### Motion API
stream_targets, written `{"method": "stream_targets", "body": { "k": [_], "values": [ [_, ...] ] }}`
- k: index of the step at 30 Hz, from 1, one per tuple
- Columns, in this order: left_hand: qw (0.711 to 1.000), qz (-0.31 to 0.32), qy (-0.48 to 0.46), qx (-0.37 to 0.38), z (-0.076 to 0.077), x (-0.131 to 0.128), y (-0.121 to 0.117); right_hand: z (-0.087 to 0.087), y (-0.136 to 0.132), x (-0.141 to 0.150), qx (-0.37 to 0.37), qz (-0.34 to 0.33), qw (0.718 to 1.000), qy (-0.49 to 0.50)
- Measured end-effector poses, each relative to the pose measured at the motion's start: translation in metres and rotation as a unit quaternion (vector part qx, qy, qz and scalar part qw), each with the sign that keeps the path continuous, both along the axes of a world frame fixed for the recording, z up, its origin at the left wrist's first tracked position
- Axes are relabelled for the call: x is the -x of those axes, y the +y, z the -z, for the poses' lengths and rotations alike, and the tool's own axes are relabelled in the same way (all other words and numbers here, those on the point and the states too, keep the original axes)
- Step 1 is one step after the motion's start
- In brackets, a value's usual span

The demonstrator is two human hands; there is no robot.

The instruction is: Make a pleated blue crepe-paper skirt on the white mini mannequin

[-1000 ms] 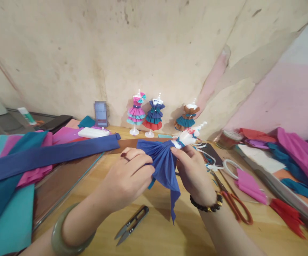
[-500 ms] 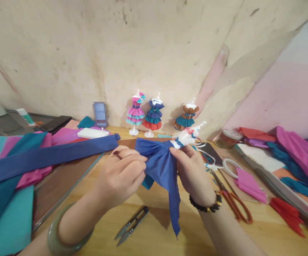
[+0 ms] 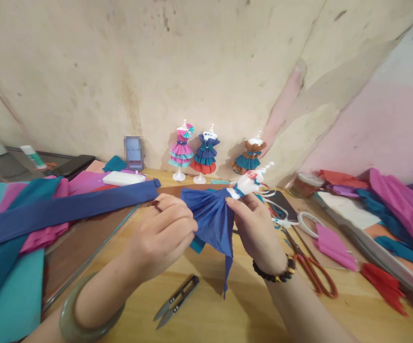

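Observation:
A small white dress form (image 3: 246,183) lies tilted in my right hand (image 3: 256,224), its neck knob pointing up and to the right. Gathered blue crepe paper (image 3: 213,219) fans out from its waist, with a narrow tail hanging down. My right hand is closed around the form's waist, the thumb on top. Closed in a pinch, my left hand (image 3: 165,228) grips the left edge of the blue crepe paper. A bit of teal paper (image 3: 197,244) shows beneath the blue. My fingers hide the lower end of the form.
Thread snips (image 3: 178,301) lie in front, and orange-handled scissors (image 3: 314,271) to the right. Three dressed mini forms, one in pink (image 3: 181,152), stand by the wall. Coloured paper, including a long blue strip (image 3: 67,208), covers the left; more paper fills a box (image 3: 388,243) at right.
The blue paper is spread into a wider pleated fan. Its hanging tail has swung left and looks shorter and narrower. Both hands keep their hold.

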State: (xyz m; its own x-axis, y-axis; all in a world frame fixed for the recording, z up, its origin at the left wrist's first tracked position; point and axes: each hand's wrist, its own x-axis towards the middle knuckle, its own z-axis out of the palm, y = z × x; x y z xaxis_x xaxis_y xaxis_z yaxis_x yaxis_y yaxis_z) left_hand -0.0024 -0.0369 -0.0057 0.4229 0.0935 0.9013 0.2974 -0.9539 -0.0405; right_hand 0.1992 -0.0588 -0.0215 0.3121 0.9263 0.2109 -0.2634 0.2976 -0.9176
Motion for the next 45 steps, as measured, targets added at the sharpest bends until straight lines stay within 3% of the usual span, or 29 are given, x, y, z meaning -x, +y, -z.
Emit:
{"method": "stream_targets", "body": {
  "k": [5, 12, 32, 35, 40, 45],
  "values": [
    [1.0, -0.01, 0.009, 0.003, 0.001, -0.001, 0.003, 0.001, 0.0, 0.001, -0.009, -0.003, 1.0, 0.0],
    [0.997, -0.009, 0.06, -0.051, -0.002, 0.002, -0.002, 0.002, 0.003, 0.0, -0.009, -0.008, 1.0, -0.006],
    [0.993, 0.077, 0.055, 0.066, 0.0, 0.007, 0.003, 0.004, 0.005, 0.0, -0.007, 0.0, 1.0, -0.002],
    [0.996, 0.053, 0.043, 0.064, -0.001, 0.006, 0.001, 0.004, 0.004, -0.001, -0.006, 0.001, 1.0, -0.008],
    [0.995, -0.037, 0.004, 0.091, 0.002, -0.003, 0.001, 0.004, 0.004, -0.002, -0.004, 0.012, 1.0, -0.003],
    [0.984, -0.022, 0.026, 0.176, -0.002, 0.0, 0.003, 0.001, 0.004, -0.001, 0.001, 0.014, 1.0, 0.003]
  ]
}}
